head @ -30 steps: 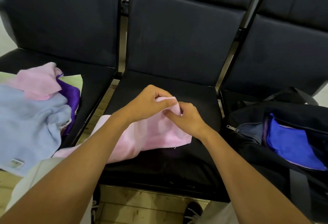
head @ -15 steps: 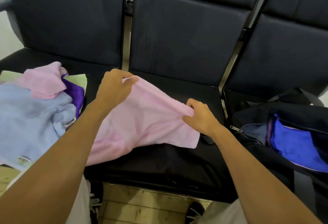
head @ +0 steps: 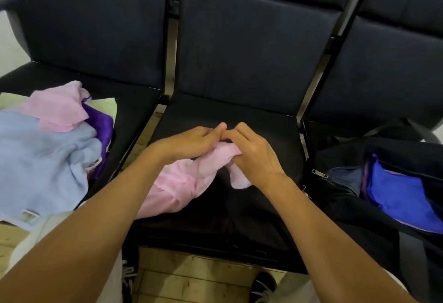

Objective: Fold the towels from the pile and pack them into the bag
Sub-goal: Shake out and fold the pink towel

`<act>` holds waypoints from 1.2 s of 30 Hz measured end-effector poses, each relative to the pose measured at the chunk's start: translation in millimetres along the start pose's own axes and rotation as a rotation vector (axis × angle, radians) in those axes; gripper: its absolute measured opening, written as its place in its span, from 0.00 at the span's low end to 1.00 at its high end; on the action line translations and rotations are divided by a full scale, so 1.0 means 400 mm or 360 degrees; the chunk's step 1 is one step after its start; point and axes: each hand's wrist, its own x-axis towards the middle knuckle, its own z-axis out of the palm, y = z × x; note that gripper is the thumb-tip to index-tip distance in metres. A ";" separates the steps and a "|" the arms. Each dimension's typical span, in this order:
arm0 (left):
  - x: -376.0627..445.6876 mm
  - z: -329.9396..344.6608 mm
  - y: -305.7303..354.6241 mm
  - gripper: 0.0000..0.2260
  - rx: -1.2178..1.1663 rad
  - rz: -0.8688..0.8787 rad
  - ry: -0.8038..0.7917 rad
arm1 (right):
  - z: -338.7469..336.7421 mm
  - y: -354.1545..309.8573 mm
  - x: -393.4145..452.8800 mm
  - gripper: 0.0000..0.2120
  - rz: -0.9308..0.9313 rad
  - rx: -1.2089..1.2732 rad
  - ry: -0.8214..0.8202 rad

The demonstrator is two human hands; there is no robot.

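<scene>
Half a second ago my hands were spread wide with the pink towel (head: 182, 178) stretched between them; now they have come back together over the middle seat (head: 259, 125), fingertips almost touching. My left hand (head: 191, 142) lies on top of the bunched towel, its fingers reaching forward past the cloth, and I cannot tell whether the thumb beneath has hold of any fabric. My right hand (head: 254, 156) curls round a fold of the towel, with cloth showing under the palm and a loose corner hanging out below the heel of the hand. Most of the towel trails back under my left forearm, crumpled on the seat toward its front edge.

On the seat to my left sits the pile (head: 48, 149): a light blue towel in front, a pink one behind it, purple and pale green cloth showing at the edge. On the seat to my right the dark bag (head: 347, 206) lies unzipped, with a bright blue towel (head: 398, 194) inside the opening.
</scene>
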 end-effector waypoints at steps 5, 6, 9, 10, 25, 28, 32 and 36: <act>0.021 0.003 -0.002 0.07 -0.0001 0.0260 0.0355 | 0.005 -0.015 0.008 0.17 0.0196 0.0222 -0.0102; 0.021 -0.001 -0.001 0.07 -0.0103 0.0324 0.0426 | 0.002 -0.014 0.008 0.21 0.0358 0.0286 -0.0238; 0.008 -0.015 0.006 0.09 -0.0361 0.0472 0.0471 | -0.004 -0.016 0.009 0.35 0.0743 0.0653 -0.0466; 0.004 -0.016 0.009 0.10 -0.0401 0.0500 0.0445 | -0.003 -0.013 0.006 0.37 0.0851 0.0786 -0.0487; 0.014 -0.034 -0.007 0.14 -0.0100 0.0258 0.0765 | -0.012 0.033 0.000 0.03 0.1008 0.0466 -0.0492; 0.011 -0.015 -0.009 0.19 0.0031 0.0193 0.0389 | -0.014 0.024 -0.002 0.03 0.0932 0.0457 -0.0567; 0.023 0.018 -0.016 0.31 0.0219 0.0173 0.0193 | -0.015 -0.002 0.002 0.03 0.0793 0.0328 -0.0727; 0.025 0.019 -0.016 0.14 0.0323 0.0196 0.0143 | -0.016 -0.009 0.006 0.03 0.0739 0.0206 -0.0768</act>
